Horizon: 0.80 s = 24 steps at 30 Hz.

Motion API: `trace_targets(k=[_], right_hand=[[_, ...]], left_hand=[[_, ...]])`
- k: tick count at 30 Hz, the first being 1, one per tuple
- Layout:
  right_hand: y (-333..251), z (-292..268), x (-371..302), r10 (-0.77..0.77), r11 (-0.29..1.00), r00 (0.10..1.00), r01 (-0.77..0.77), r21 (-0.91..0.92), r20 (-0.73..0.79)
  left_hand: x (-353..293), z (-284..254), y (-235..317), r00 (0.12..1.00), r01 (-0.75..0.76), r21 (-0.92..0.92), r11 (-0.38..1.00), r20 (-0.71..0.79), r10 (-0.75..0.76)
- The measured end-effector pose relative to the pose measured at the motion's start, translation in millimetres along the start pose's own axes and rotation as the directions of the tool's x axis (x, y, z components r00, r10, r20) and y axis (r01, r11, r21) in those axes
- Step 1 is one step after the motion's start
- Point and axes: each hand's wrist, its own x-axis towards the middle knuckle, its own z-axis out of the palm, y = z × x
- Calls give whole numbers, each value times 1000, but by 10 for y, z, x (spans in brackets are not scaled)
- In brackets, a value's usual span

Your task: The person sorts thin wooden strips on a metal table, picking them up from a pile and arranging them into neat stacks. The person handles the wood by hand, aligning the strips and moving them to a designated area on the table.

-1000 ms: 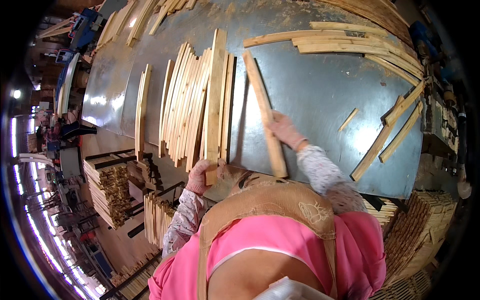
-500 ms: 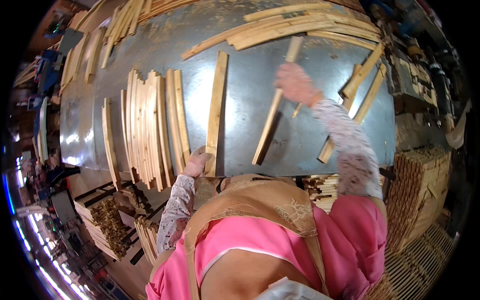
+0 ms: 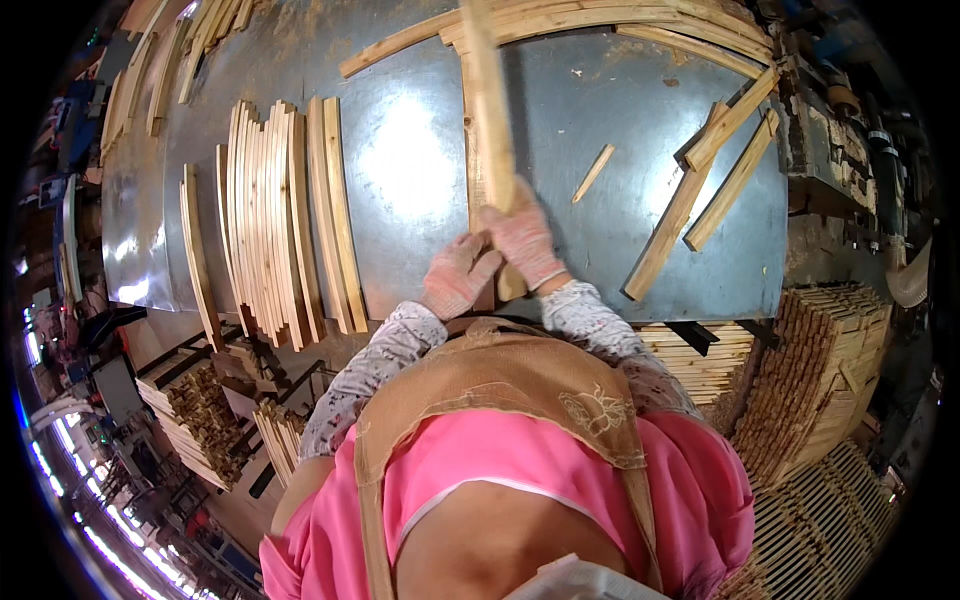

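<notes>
Both of my hands wear pinkish work gloves and meet near the table's front edge. My right hand [image 3: 524, 236] is closed around a pale wooden strip [image 3: 487, 105], which points away from me and looks raised off the table, its far part blurred. Partly under it a second wooden strip [image 3: 475, 165] runs in nearly the same direction. My left hand [image 3: 460, 273] is at the near end of this second strip, fingers bent onto it and touching my right hand. The exact grip of the left fingers is partly hidden.
Strips stand side by side in a row [image 3: 262, 220] on the metal table [image 3: 400, 215] at left. More strips [image 3: 600, 22] lie along the far side; several crossed ones [image 3: 690, 190] lie at right. A small wood sliver [image 3: 594, 173] lies nearer. Stacked wood [image 3: 815, 370] stands at lower right.
My right hand has come left and nearer with its strip, beside my left hand. The left hand has moved right with the other strip. The view has shifted slightly.
</notes>
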Motion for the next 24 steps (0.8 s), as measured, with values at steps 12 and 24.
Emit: trace_targets(k=[12,24], right_hand=[[694,-1529,-272,43,859,843,-305,-411,-536],[454,-438,134,-81,934,973,-2,-356,-218]], left_hand=[[416,342,-356,943,161,257,953,-324,-72],[-817,-2248,-2067,497,641,-23,767,-749,-438]])
